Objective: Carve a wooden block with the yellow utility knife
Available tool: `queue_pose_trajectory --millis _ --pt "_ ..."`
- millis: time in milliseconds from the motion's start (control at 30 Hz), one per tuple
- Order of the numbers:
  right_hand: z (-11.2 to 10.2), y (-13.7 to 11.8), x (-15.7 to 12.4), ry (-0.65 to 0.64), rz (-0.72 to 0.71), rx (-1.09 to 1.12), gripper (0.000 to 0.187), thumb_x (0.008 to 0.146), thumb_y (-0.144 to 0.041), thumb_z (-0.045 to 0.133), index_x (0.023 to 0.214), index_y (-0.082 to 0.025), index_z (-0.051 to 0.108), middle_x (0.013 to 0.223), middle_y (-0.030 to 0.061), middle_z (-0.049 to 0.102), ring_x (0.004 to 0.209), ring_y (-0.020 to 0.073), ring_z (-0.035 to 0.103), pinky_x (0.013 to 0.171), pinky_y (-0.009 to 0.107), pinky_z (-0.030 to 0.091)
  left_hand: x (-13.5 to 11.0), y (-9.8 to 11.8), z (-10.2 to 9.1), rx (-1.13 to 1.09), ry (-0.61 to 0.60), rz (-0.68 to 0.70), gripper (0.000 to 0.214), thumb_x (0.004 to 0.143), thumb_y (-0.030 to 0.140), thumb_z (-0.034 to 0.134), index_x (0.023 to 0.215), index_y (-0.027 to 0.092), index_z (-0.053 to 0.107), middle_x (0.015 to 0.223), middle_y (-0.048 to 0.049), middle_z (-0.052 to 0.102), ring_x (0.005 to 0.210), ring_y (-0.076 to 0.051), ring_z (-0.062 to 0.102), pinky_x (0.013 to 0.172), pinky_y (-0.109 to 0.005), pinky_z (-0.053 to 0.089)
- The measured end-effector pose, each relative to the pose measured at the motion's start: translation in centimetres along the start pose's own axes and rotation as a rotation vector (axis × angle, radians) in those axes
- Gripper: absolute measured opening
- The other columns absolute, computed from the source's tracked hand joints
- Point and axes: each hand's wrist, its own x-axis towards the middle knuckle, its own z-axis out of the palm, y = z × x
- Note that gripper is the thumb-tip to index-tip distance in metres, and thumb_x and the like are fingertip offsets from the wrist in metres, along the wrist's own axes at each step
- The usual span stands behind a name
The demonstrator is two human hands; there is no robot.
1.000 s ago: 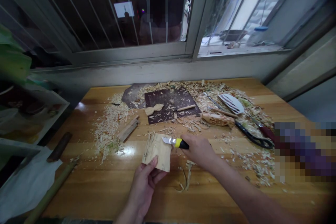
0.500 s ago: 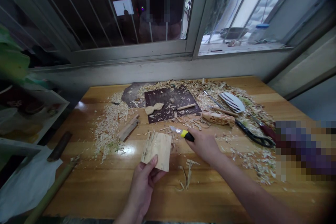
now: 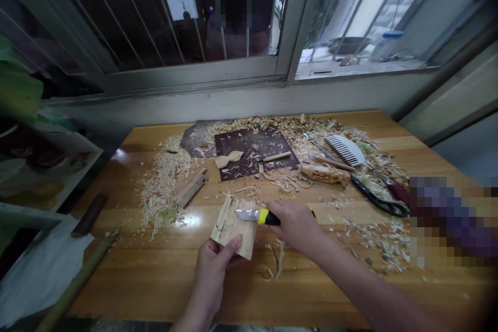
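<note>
A pale, flat wood block (image 3: 233,231) is gripped at its near end by my left hand (image 3: 218,264), the thumb lying on its face. My right hand (image 3: 293,223) is closed round the black and yellow handle of a utility knife (image 3: 263,216). Its blade lies over the upper part of the block; whether the edge touches the wood I cannot tell. Beyond the block, a carved wooden piece (image 3: 229,159) and a thin wooden-handled tool (image 3: 277,156) lie on a dark mat (image 3: 249,140). Curled shavings (image 3: 279,259) are on the table below my right hand.
Wood shavings (image 3: 163,176) spread round the table (image 3: 128,270). Cut wood strips (image 3: 191,189) lie left of the block. To the right are a white comb (image 3: 345,149), a partly carved stick (image 3: 324,174) and a black-handled saw (image 3: 375,199). A barred window (image 3: 187,67) stands behind.
My right hand has brought the knife left and down, from beside the block to over its face. The block has tilted slightly in my left hand.
</note>
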Motion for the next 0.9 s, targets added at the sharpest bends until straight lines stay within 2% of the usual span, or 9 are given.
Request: queue_pose_trajectory --millis 100,233,433,533,633,700,800,900 --pt "0.1 0.2 -0.2 0.0 -0.036 0.017 0.009 0.071 -0.024 0.053 0.078 -0.021 0.054 0.074 0.0011 0.063 0.07 0.0163 0.056 0.058 0.024 0.028 -0.1 0.1 0.1 -0.001 0.018 0.019 0.031 0.059 0.027 0.071 0.084 0.009 0.064 0.079 -0.0078 0.069 0.071 -0.018 0.062 0.063 -0.03 0.053" --pt "0.7 0.2 -0.3 0.014 0.006 0.005 0.011 0.07 -0.024 0.053 0.081 -0.02 0.055 0.076 0.0018 0.063 0.072 0.0172 0.056 0.058 0.025 0.029 -0.2 0.0 0.2 -0.014 -0.02 0.002 0.033 0.06 0.029 0.07 0.083 0.007 0.064 0.079 -0.0104 0.069 0.068 -0.018 0.062 0.063 -0.031 0.053" --pt "1.6 -0.1 0.4 0.002 0.026 0.004 0.012 0.07 -0.025 0.054 0.081 -0.021 0.057 0.075 0.002 0.064 0.071 0.0171 0.057 0.058 0.024 0.029 0.0 -0.3 0.2 -0.051 0.016 0.01 0.03 0.058 0.029 0.071 0.079 0.008 0.064 0.075 -0.009 0.069 0.067 -0.019 0.063 0.064 -0.033 0.053" --pt "1.7 1.6 1.1 0.004 0.136 0.012 0.013 0.071 -0.029 0.054 0.082 -0.023 0.058 0.076 0.0013 0.065 0.07 0.016 0.057 0.057 0.023 0.029 -0.2 -0.1 -0.2 -0.05 0.036 0.006 0.028 0.058 0.027 0.072 0.077 0.009 0.064 0.074 -0.0077 0.069 0.067 -0.018 0.062 0.063 -0.031 0.053" --pt "1.1 4.9 1.8 0.035 0.323 -0.027 0.019 0.077 -0.034 0.047 0.086 -0.022 0.059 0.074 0.0043 0.065 0.064 0.0177 0.058 0.051 0.023 0.026 -0.5 0.3 -1.0 -0.063 0.09 0.003 0.03 0.052 0.025 0.075 0.076 0.01 0.064 0.074 -0.0063 0.068 0.068 -0.017 0.062 0.062 -0.027 0.052" --pt "0.5 6.6 2.0 0.063 0.387 -0.063 0.023 0.079 -0.034 0.044 0.093 -0.021 0.058 0.076 0.0064 0.065 0.064 0.0196 0.058 0.049 0.024 0.024 -0.6 0.4 -1.4 -0.072 0.125 -0.026 0.031 0.051 0.026 0.075 0.075 0.009 0.064 0.07 -0.0055 0.068 0.064 -0.016 0.062 0.06 -0.028 0.053" --pt "-0.4 6.6 1.9 0.08 0.347 -0.086 0.024 0.077 -0.038 0.046 0.093 -0.023 0.057 0.077 0.0044 0.065 0.066 0.0189 0.058 0.049 0.024 0.022 -0.3 0.4 -1.3 -0.069 0.097 -0.027 0.034 0.054 0.028 0.074 0.08 0.009 0.063 0.072 -0.0069 0.068 0.063 -0.017 0.062 0.061 -0.03 0.053" --pt "-0.4 4.4 1.5 0.052 0.238 -0.059 0.016 0.076 -0.034 0.047 0.083 -0.023 0.057 0.074 0.0021 0.065 0.064 0.0162 0.057 0.049 0.023 0.022 0.0 0.2 -0.9 -0.019 0.082 -0.003 0.034 0.053 0.029 0.074 0.078 0.008 0.062 0.078 -0.0095 0.068 0.066 -0.018 0.062 0.062 -0.031 0.053"
